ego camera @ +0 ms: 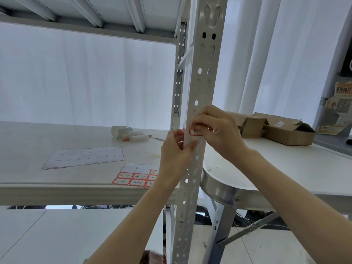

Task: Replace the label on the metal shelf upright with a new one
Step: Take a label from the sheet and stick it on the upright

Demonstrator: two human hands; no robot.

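Both hands are up at the upright [198, 88]: right hand [217, 130] fingertips pinch the red-bordered label [194, 132] against it, left hand [176, 151] fingers grip its edge. Two sticker sheets [136, 177] on the shelf [57, 189].

shelf [57, 134] left: open; label sheets [137, 178] near upright [200, 82] | right: boxes [276, 128]
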